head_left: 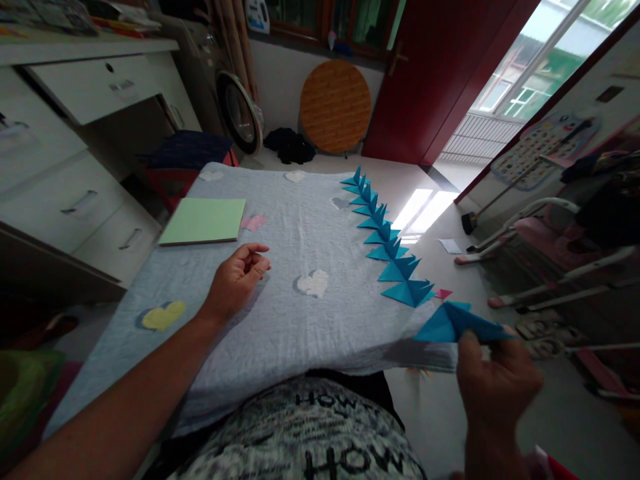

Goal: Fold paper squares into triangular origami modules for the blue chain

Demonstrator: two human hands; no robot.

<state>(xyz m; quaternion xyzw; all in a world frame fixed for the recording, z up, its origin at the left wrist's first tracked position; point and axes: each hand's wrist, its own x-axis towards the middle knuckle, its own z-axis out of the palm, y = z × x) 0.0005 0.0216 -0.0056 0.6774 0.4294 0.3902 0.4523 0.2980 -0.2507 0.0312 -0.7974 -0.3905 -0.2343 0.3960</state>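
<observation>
At the lower right, my right hand (493,380) pinches a folded blue paper crane (445,323) between thumb and fingers, over the table's near right corner. A row of several similar blue paper cranes (397,270) runs along the right edge of the cloth, away from me. My left hand (237,277) rests at the middle left of the grey-blue tablecloth (280,333) with its fingers loosely curled in, and nothing shows in it. Beyond it lies a stack of light green square paper (205,220). A small pink paper piece (443,293) sits beside the nearest crane in the row.
Heart patches (313,284) decorate the cloth. White drawers (115,207) stand at left, with a dark-topped stool (185,150) and an open washing machine (240,113) farther back. A round wooden board (336,107) leans on the wall. Pink-seated chairs (550,233) are at right.
</observation>
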